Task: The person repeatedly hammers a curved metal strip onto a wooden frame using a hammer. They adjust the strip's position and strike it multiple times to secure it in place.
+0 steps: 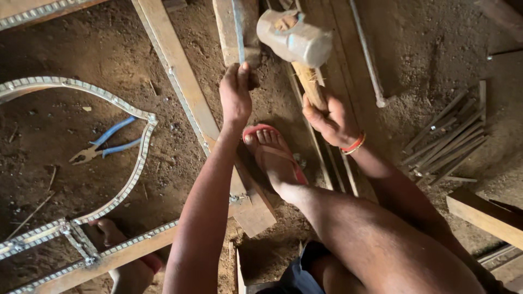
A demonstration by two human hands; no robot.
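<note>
My right hand (331, 120) grips the wooden handle of a heavy hammer (297, 38), whose pale metal head hangs raised above the work. My left hand (235, 95) reaches forward and pinches something small at the lower end of a wooden plank with a metal strip (237, 30); the held piece is hidden by my fingers. My foot in a red sandal (275, 155) rests on the dirt floor between the two arms.
A wooden frame edged with patterned metal strip (180, 76) crosses the floor, with a curved strip (139, 158) at left. Blue-handled pliers (101, 144) lie inside the curve. A pile of thin metal strips (444, 141) lies at right, a wooden block (485, 215) near it.
</note>
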